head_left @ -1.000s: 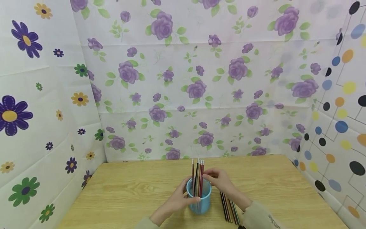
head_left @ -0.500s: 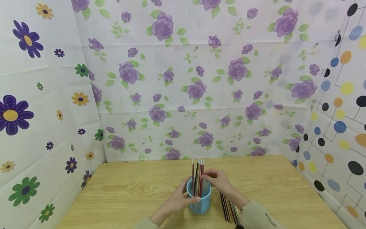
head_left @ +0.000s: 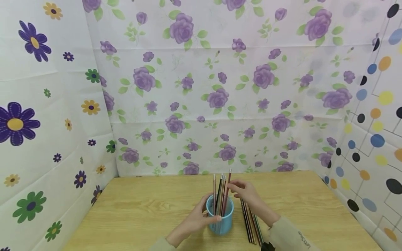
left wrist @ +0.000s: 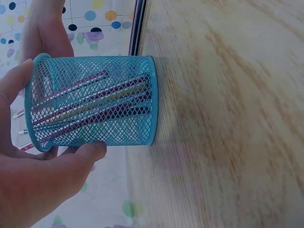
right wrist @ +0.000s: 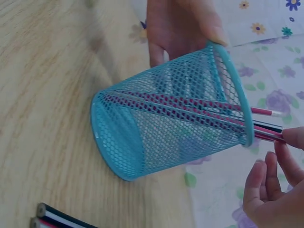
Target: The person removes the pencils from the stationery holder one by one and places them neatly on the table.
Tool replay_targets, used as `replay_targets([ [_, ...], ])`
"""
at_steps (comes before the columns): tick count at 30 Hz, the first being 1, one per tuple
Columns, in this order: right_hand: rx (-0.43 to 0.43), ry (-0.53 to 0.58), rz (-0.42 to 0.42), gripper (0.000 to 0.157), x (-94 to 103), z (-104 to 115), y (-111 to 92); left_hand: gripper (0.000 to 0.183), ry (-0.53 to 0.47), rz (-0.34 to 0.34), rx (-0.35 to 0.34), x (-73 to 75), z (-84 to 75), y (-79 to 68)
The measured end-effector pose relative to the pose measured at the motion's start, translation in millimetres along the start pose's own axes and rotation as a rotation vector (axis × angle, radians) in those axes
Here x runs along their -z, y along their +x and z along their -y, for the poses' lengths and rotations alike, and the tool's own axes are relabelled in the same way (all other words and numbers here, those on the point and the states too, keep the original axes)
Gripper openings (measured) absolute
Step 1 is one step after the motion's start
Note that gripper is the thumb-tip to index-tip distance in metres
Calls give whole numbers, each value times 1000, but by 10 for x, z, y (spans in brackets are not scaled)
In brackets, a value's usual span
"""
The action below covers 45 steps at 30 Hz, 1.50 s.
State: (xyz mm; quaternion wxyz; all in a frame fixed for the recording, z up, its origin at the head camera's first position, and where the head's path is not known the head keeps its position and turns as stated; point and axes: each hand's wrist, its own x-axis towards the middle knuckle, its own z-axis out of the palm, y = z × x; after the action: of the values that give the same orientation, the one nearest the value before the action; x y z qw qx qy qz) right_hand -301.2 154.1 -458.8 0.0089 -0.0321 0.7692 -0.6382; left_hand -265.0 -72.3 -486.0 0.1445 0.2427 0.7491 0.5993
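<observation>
Pencils (head_left: 221,190) stood bunched in a blue mesh pencil cup (head_left: 220,218) near the front middle of the wooden table (head_left: 141,209), their ends rising above the rim. We saw the left hand (head_left: 196,221) wrapped about the cup's left side, thumb curled over the near wall and fingers behind it; in the left wrist view the same hand (left wrist: 33,171) gripped the cup (left wrist: 95,102) close to its rim, thumb below and a fingertip on the rim's far edge. The cup stood on the tabletop, and through its mesh we made out several pencils (left wrist: 85,111) leaning across the inside.

The right hand (head_left: 248,195) hovered just right of the cup's mouth, fingers bent toward the pencil tops. One reddish pencil (head_left: 228,184) leaned out from the bunch toward that hand, and thumb and forefinger appeared pinched on it; the right wrist view showed the fingertips (right wrist: 289,137) touching the pencil ends (right wrist: 266,126) that stuck out past the cup's (right wrist: 175,118) rim, so the grip sat at the top of the pencil, above the rim, with the shaft down inside the cup.

We noted a further row of loose pencils (head_left: 251,223) flat on the table just right of the cup, under the right wrist. Flowered sheets (head_left: 201,87) walled the table behind and at left, a dotted sheet (head_left: 370,132) at right.
</observation>
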Motion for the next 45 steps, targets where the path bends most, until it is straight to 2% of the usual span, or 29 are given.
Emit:
replay_targets([
  [4, -11, 34, 8, 47, 71, 56, 16, 81, -6, -10, 4, 3, 10, 6],
  [11, 9, 105, 77, 50, 240, 107, 38, 81, -10, -25, 25, 15, 33, 3],
  [23, -18, 263, -14, 54, 452, 191, 101, 80, -4, -10, 20, 20, 4, 1],
  [28, -18, 311, -67, 45, 537, 181, 112, 81, 5, 5, 4, 11, 0, -1],
  [37, -13, 331, -97, 14, 649, 83, 123, 81, 3, -2, 11, 5, -3, 9],
  [40, -20, 325, -101, 13, 672, 29, 115, 81, 3, -2, 16, 7, -4, 6],
  [45, -37, 300, -122, 19, 704, -79, 101, 81, 7, 12, 10, 13, 2, 3],
])
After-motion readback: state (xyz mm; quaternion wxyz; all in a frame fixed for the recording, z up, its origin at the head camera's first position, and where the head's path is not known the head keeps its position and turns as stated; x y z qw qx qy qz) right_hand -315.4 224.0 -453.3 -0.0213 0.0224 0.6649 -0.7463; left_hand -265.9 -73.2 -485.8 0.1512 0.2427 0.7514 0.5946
